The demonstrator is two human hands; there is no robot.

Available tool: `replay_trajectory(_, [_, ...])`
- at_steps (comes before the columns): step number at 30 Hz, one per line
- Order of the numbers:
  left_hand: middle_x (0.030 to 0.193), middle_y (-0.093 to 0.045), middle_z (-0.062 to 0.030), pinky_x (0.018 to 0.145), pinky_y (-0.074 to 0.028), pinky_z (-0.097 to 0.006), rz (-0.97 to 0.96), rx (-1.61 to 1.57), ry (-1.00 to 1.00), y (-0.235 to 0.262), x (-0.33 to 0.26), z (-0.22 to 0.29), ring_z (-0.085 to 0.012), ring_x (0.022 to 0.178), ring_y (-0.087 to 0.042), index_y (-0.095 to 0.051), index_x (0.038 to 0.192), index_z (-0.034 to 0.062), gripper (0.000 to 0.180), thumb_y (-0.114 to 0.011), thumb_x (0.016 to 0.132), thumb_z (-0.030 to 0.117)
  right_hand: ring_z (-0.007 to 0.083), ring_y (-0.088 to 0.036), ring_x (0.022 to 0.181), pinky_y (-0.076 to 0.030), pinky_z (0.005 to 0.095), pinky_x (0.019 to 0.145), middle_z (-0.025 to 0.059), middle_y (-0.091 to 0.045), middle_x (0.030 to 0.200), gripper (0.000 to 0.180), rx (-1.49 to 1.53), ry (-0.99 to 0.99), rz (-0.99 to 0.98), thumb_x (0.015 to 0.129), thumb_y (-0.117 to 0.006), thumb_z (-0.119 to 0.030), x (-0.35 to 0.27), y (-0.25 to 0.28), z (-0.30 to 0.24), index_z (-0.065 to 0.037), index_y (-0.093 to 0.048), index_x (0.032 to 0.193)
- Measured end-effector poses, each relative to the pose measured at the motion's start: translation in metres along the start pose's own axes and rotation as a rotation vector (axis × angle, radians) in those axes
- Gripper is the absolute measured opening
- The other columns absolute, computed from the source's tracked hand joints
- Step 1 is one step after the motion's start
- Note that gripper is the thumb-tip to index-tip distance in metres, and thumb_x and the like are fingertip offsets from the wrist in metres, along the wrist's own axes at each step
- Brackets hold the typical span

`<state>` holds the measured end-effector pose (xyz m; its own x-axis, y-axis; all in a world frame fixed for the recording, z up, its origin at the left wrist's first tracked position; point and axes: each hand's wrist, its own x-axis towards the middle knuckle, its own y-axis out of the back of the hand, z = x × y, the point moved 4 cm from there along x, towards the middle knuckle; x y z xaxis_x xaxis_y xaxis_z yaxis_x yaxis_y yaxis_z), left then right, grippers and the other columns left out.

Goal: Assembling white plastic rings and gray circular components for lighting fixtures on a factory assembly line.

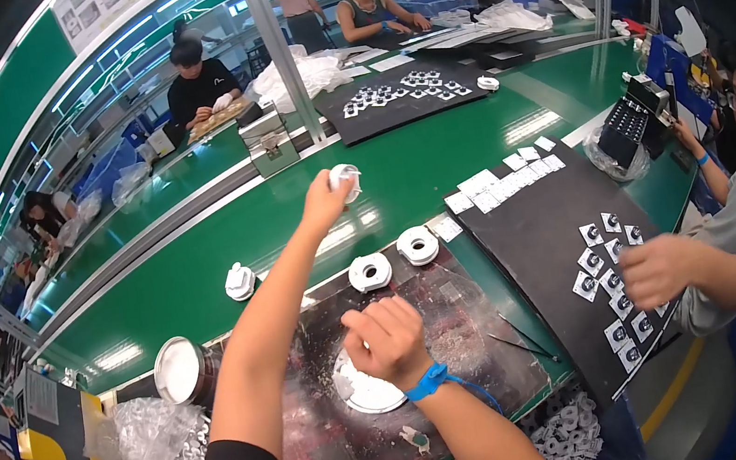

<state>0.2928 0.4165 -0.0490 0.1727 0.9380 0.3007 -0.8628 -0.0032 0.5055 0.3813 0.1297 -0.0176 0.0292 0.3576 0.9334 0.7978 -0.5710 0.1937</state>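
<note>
My left hand (323, 204) is stretched out over the green bench and grips a white round plastic part (346, 182) by its side. My right hand (387, 338) is curled, with a blue strap on its wrist. Whether anything is inside its fingers is hidden. Below that hand, a white round patch (359, 393) lies on the stained dark work mat (314, 445), partly covered by the hand. Two white ring-shaped housings (369, 273) (417, 246) rest at the mat's far edge. Farther left, another white part (240, 282) sits on the green surface.
A round tin with white contents (179, 369) and clear plastic bags (149, 449) are at left. At right, a black board (529, 236) carries small square pieces; a co-worker's hand (661, 272) is above it. Tweezers (525, 340) lie between. Another black board (399, 113) is beyond.
</note>
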Motion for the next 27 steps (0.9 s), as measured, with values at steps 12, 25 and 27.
replay_trajectory(12, [0.117, -0.065, -0.0163, 0.065, -0.049, -0.030, -0.007, -0.981, 0.535, 0.098, -0.281, 0.021, -0.0259, 0.089, -0.067, -0.044, 0.127, 0.0153, 0.030, -0.049, 0.099, 0.027, 0.0297, -0.058, 0.063, -0.046, 0.0391, 0.057, 0.0103, -0.058, 0.070, 0.012, 0.054, -0.156, -0.031, 0.074, -0.062, 0.000, -0.003, 0.009, -0.017, -0.005, -0.063, 0.085])
replay_trajectory(25, [0.117, -0.061, -0.0249, 0.078, -0.060, -0.042, 0.023, -1.252, 0.381, 0.111, -0.350, 0.002, -0.0335, 0.091, -0.068, -0.038, 0.134, 0.0089, 0.039, -0.047, 0.098, 0.020, 0.0334, -0.060, 0.090, -0.048, 0.0429, 0.077, 0.0139, -0.063, 0.091, 0.027, -1.114, -0.503, -0.273, 0.082, -0.070, -0.025, -0.057, 0.267, 0.017, -0.003, -0.067, 0.097])
replay_trajectory(27, [0.118, -0.061, -0.0255, 0.077, -0.060, -0.041, -0.028, -1.294, 0.363, 0.110, -0.350, 0.009, -0.0327, 0.091, -0.068, -0.039, 0.133, 0.0084, 0.038, -0.048, 0.098, 0.022, 0.0333, -0.060, 0.093, -0.047, 0.0443, 0.079, 0.0140, -0.064, 0.091, 0.031, -1.243, -0.559, -0.355, 0.079, -0.073, -0.031, -0.067, 0.280, 0.041, -0.004, -0.069, 0.093])
